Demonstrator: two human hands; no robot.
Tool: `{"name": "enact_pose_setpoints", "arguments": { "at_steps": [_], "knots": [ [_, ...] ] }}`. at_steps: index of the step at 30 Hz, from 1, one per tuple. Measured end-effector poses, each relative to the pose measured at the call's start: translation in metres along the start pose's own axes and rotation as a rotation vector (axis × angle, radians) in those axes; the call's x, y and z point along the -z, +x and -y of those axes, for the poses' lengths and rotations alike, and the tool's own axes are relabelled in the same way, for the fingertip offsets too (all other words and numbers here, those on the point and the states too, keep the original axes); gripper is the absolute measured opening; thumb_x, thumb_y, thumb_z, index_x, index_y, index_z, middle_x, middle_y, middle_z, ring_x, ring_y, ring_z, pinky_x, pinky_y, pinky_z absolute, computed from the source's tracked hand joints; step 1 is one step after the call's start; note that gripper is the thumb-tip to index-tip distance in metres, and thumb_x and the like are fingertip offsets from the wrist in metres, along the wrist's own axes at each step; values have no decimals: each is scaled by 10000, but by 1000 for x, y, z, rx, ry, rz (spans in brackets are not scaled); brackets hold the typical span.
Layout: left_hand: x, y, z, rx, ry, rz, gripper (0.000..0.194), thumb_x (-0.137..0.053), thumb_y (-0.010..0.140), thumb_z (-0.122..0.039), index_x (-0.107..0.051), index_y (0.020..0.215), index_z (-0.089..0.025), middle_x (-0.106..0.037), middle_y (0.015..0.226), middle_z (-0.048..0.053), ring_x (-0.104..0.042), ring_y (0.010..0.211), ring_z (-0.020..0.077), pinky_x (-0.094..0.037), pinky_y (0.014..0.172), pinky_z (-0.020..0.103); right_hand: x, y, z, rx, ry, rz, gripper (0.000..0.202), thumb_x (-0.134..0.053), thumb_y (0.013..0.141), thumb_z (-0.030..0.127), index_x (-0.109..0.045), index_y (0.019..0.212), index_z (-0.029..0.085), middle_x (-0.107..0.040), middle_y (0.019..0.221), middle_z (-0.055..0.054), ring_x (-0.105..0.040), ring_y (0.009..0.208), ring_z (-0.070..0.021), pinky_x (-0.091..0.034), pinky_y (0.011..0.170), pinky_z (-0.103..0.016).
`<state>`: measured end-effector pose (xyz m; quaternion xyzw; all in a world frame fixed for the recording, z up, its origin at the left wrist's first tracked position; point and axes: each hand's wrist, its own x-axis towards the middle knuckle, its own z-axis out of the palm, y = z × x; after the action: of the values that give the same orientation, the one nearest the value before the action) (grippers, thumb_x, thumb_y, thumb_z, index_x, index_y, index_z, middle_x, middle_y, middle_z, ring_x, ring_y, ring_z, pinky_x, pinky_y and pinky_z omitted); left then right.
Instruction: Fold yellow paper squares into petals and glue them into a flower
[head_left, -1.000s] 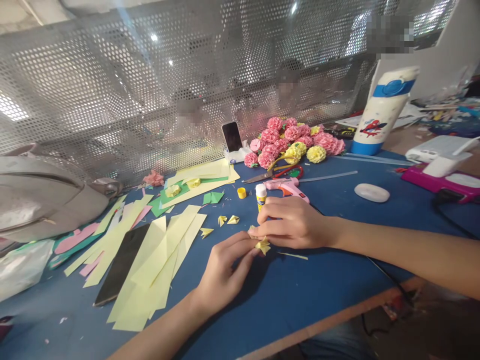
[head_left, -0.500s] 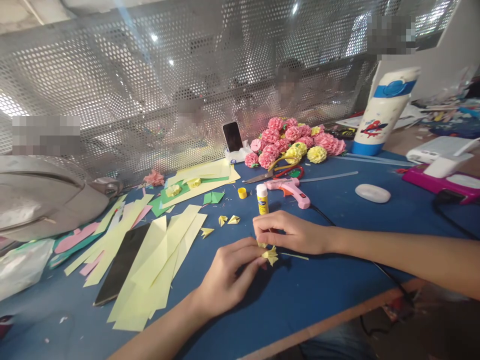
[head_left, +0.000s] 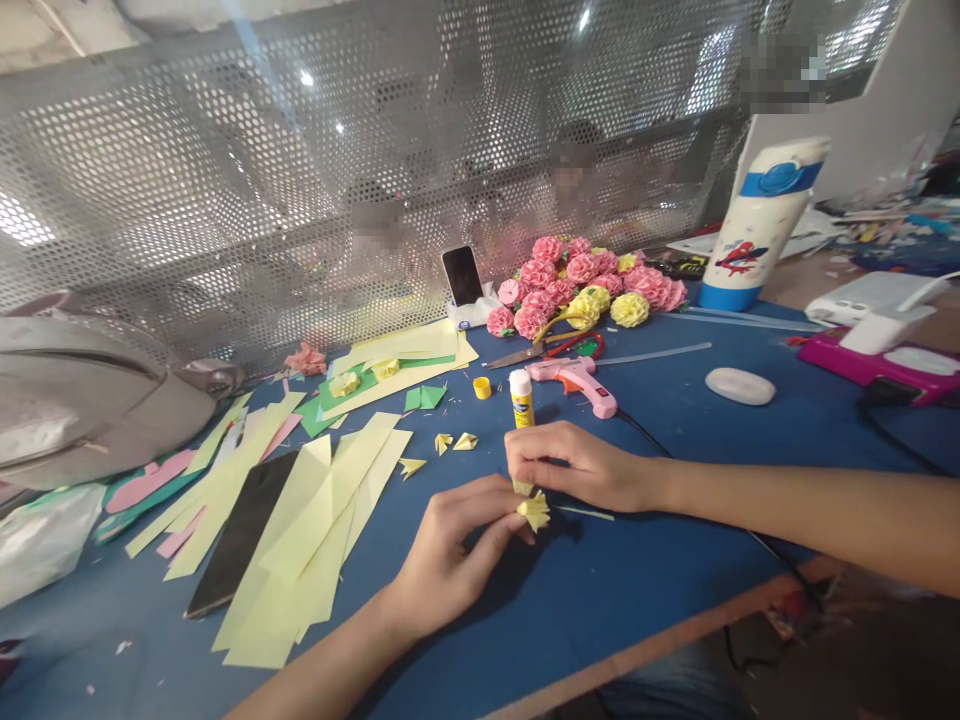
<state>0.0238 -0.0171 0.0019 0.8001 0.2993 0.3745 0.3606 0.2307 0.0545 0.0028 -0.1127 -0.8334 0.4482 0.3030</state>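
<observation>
My left hand (head_left: 457, 545) pinches a small fanned yellow paper piece (head_left: 534, 511) between thumb and fingers, low over the blue table. Just above and right of it, my right hand (head_left: 562, 465) has its fingers closed on a small bit of yellow paper (head_left: 523, 487). A thin pale strip (head_left: 585, 513) lies right of the fanned piece. Behind my right hand stands an uncapped glue stick (head_left: 522, 400), its yellow cap (head_left: 481, 387) to the left. Small folded yellow pieces (head_left: 465, 441) lie left of my hands.
Long yellow paper strips (head_left: 300, 560) and a dark phone (head_left: 244, 540) lie left. Behind are scissors (head_left: 517, 355), a pink glue gun (head_left: 592, 390) and pink and yellow paper flowers (head_left: 581, 268). A bottle (head_left: 761, 225) and white mouse (head_left: 740, 386) stand right.
The fanned yellow piece in my left hand has shifted slightly left and turned, its points now fanning more upward and right. My right hand has barely moved.
</observation>
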Motion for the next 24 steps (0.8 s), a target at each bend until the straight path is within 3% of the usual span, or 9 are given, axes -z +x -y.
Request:
{"name": "enact_pose_setpoints", "arguments": {
  "at_steps": [3,6,9,12,18,24],
  "knots": [
    [1,1,-4,37,-102,-28,295,-502,1033,-265,-708,859,-145,-696,858,75,-642,826,179,-466,828,271,3,2,-2,-80,160,-14,368,-352,1076,450,-565,995,162,-523,887,-16,-457,706,-112,-389,644,-232],
    [1,1,-3,93,-238,-72,352,-479,1047,-338,-658,812,-148,-661,835,64,-608,808,174,-457,831,288,4,5,-2,-134,284,8,345,-498,1019,498,-556,1079,163,-521,897,-15,-472,705,-109,-409,607,-219],
    [-1,2,3,154,-398,-118,385,-477,1041,-412,-568,765,-159,-586,772,43,-547,743,156,-450,776,293,1,6,-3,-156,350,-1,374,-690,910,489,-546,1042,170,-543,927,-23,-516,793,-126,-454,704,-250],
    [-3,4,9,207,-565,-96,415,-532,1001,-484,-513,733,-168,-536,696,13,-512,651,132,-452,697,289,-2,6,-5,-179,385,-25,368,-750,868,451,-563,1002,164,-574,961,-37,-547,880,-145,-464,808,-289],
    [-4,4,15,246,-796,-12,388,-574,985,-488,-582,795,-150,-560,694,-35,-559,614,111,-500,657,280,-3,5,-9,-213,424,-10,351,-801,817,440,-622,906,150,-584,864,-2,-531,808,-124,-438,750,-255],
    [-4,2,16,253,-828,13,360,-581,992,-455,-606,822,-139,-590,724,-23,-593,649,117,-520,672,285,-4,5,-12,-217,466,-21,360,-843,766,434,-647,850,144,-585,857,3,-532,772,-116,-416,718,-256]
  ]
}}
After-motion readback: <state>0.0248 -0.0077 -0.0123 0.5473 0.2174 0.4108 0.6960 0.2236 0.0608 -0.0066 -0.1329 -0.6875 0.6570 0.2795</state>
